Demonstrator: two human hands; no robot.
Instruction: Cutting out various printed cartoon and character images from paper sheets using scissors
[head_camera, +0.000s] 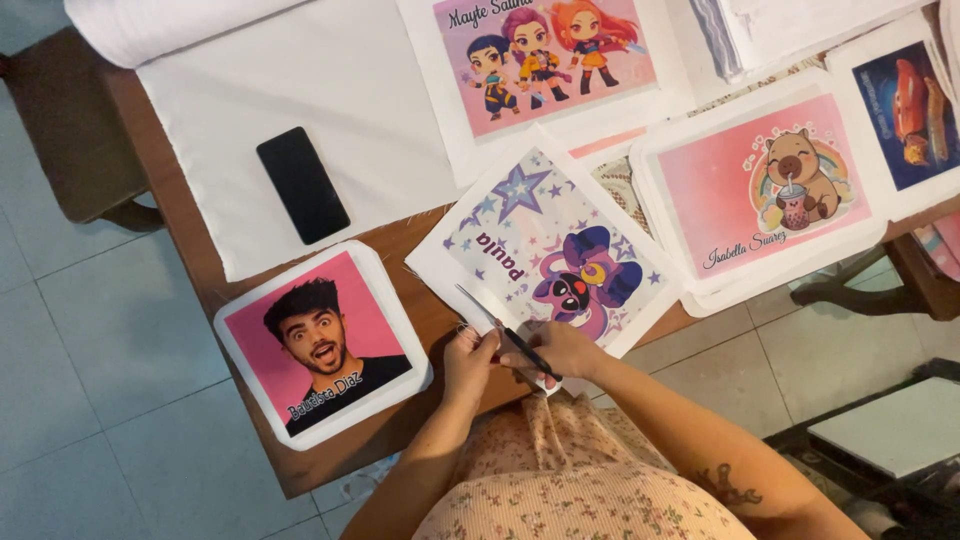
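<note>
**A:** Scissors (497, 327) are sitting in your right hand (562, 350), aren't they?

**B:** Yes. Your right hand is gripping the dark handles, fingers clenched around them, and the slim blades are pointing up and away from you, lying over the near edge of the star-patterned fabric print (552, 255).

**A:** And what is your left hand (470, 358) doing?

**B:** It is pinching the near edge of that same print, right beside the scissor handles. Your two hands are almost touching each other at the table's near edge.

**A:** Where is the print lying?

**B:** It is resting tilted on the brown wooden table (190, 235), its near corner hanging towards your lap. It is showing a purple cartoon figure with stars on a pale ground, inside a white border.

**A:** What is lying around it?

**B:** To your left, a pink portrait print (320, 340) with rounded white edges is sitting near the table edge, apart from your hands. Farther from you, a black phone (302, 184) is lying on white cloth (330, 90). To your right, a pink print with a brown animal holding a drink (765, 185) is overlapping the star print's far side. Beyond those, a pink print with three cartoon characters (545, 55) is lying at the far edge, and a dark blue print with a red car (915, 110) is peeking in at the far right.
</note>
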